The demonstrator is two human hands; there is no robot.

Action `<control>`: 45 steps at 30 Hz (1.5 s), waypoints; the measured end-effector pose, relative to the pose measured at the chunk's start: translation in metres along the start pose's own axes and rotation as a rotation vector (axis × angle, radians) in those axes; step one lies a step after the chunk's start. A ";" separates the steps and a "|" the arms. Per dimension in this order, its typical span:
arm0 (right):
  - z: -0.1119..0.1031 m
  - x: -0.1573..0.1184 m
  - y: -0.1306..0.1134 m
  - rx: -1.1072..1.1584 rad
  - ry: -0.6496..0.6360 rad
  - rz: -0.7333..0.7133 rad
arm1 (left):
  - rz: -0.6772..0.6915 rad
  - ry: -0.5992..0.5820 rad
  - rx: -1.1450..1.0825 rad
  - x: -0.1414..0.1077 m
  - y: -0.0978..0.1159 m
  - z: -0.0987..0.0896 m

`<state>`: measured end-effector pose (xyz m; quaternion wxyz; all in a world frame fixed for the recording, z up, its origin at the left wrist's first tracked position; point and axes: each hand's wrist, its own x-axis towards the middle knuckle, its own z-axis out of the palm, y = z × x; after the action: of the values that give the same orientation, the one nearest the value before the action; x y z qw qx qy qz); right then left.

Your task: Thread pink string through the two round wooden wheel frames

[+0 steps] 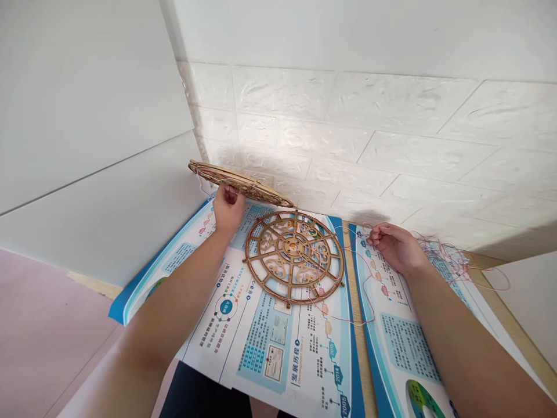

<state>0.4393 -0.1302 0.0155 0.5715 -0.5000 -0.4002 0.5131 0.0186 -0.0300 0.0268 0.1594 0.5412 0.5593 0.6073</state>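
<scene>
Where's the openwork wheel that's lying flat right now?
In the head view, the openwork wheel lies just below centre on printed sheets, between the left hand and the right hand.

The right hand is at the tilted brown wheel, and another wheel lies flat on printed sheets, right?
Wrong hand: the head view shows the left hand at the tilted brown wheel; another wheel does lie flat on printed sheets.

bright light, glare on white wall [369, 136], soft shadows

There are two hands [228, 210] [398, 248], at least two wheel frames [294, 248] [239, 181], one wire tangle [447, 255].
</scene>
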 end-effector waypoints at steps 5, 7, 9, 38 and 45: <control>0.000 0.000 0.000 -0.017 0.007 -0.002 | 0.021 -0.005 0.019 -0.003 0.001 0.001; 0.000 0.000 -0.001 -0.003 0.017 0.008 | 0.044 -0.002 -0.001 -0.003 0.001 0.001; 0.001 0.000 -0.001 0.011 0.018 0.020 | 0.066 0.004 -0.033 -0.003 0.003 0.001; 0.001 0.000 0.000 0.028 0.018 0.035 | 0.363 -0.484 0.262 0.000 -0.030 0.015; 0.002 0.000 -0.001 0.016 0.014 0.018 | 0.330 -0.501 0.328 0.002 -0.039 0.019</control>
<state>0.4374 -0.1303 0.0167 0.5739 -0.5025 -0.3875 0.5177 0.0177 -0.0059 -0.0099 0.1024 0.7754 0.4977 0.3750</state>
